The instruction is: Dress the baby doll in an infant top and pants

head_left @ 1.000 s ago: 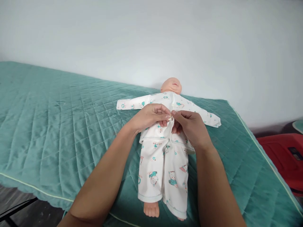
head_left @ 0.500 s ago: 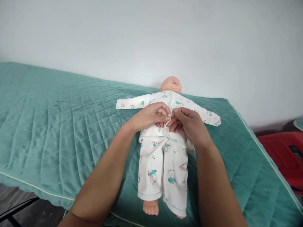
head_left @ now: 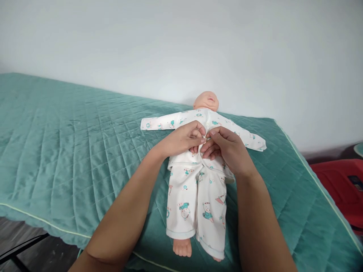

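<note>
A baby doll (head_left: pixel 206 100) lies on its back, dressed in a white printed jacket (head_left: pixel 193 114) and matching white trousers (head_left: pixel 183 204). Over the middle of the jacket's front, my left hand (head_left: pixel 189 138) pinches the edge of the jacket front between thumb and fingers. Just beside it, my right hand (head_left: pixel 224 145) is closed on the facing edge, its thumb and forefinger nearly touching the left fingertips. Whatever small fastening may lie between the fingertips is too small to make out. Both sleeves stretch out sideways, and a bare foot (head_left: pixel 182 247) shows below one trouser leg.
A green quilted cover (head_left: pixel 85 151) lies under the doll, with a pale piped edge. Behind it rises a plain grey-white wall (head_left: pixel 170 45). A red plastic object (head_left: pixel 337 185) stands beyond the right edge, and a dark metal bar (head_left: pixel 22 247) shows at lower left.
The fingertips of both hands have drawn slightly closer together, and the jacket edge between them shows less. The whole view has shifted a little; the doll lies as before.
</note>
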Demonstrator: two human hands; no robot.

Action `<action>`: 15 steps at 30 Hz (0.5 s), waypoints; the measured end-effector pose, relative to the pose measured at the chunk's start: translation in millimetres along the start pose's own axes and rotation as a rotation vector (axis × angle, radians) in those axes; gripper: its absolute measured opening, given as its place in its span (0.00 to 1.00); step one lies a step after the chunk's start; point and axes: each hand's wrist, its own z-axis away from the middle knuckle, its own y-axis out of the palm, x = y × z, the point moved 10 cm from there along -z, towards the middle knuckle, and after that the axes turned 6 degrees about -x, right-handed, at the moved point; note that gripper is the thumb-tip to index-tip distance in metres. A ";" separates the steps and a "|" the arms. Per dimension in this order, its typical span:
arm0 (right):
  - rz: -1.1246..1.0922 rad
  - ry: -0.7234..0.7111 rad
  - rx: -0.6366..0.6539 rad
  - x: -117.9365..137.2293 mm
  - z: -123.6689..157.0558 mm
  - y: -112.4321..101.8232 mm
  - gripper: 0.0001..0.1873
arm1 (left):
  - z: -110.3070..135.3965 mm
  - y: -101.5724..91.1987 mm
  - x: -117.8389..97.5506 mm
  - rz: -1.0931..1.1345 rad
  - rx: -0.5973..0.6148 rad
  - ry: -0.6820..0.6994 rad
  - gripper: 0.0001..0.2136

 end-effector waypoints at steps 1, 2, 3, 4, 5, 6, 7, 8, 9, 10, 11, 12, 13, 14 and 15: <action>0.003 -0.001 0.000 0.1 -0.1 0.1 0.11 | -0.2 -0.4 0.1 0.015 0.003 0.001 0.06; 0.006 -0.004 -0.001 0.3 -0.2 0.0 0.11 | -0.4 -1.0 0.4 0.026 0.003 -0.004 0.06; 0.009 -0.006 -0.003 0.4 -0.2 -0.1 0.11 | -0.4 -1.5 0.9 0.034 0.003 -0.013 0.06; 0.011 -0.010 -0.006 0.7 -0.2 -0.3 0.11 | -0.3 -2.0 1.5 0.040 0.003 -0.026 0.06; 0.012 -0.014 -0.009 1.1 -0.1 -0.6 0.12 | 0.0 -2.4 2.1 0.046 0.005 -0.040 0.06; 0.011 -0.019 -0.013 1.6 -0.1 -0.9 0.13 | 0.3 -2.6 2.5 0.053 0.010 -0.052 0.06; 0.011 -0.024 -0.016 2.0 0.0 -1.2 0.13 | 0.8 -2.6 2.8 0.061 0.018 -0.061 0.07; 0.010 -0.028 -0.018 2.4 0.1 -1.5 0.14 | 1.2 -2.6 3.2 0.070 0.028 -0.067 0.07; 0.012 -0.032 -0.019 2.8 0.0 -1.7 0.14 | 1.5 -2.6 3.9 0.078 0.038 -0.073 0.08; 0.014 -0.035 -0.021 3.1 0.0 -2.0 0.14 | 1.9 -2.6 4.7 0.084 0.048 -0.080 0.08; 0.017 -0.038 -0.022 3.3 -0.2 -2.3 0.14 | 2.3 -2.6 5.9 0.087 0.056 -0.089 0.09; 0.019 -0.042 -0.022 3.5 -0.4 -2.6 0.13 | 2.7 -2.6 7.3 0.086 0.062 -0.100 0.10; 0.020 -0.044 -0.020 3.5 -0.5 -2.6 0.12 | 3.1 -2.6 8.4 0.083 0.064 -0.111 0.10; 0.019 -0.045 -0.016 3.5 -0.6 -2.4 0.11 | 3.6 -2.6 9.1 0.078 0.062 -0.120 0.11; 0.014 -0.048 -0.012 3.6 -0.6 -2.2 0.10 | 4.1 -2.6 9.5 0.070 0.058 -0.128 0.11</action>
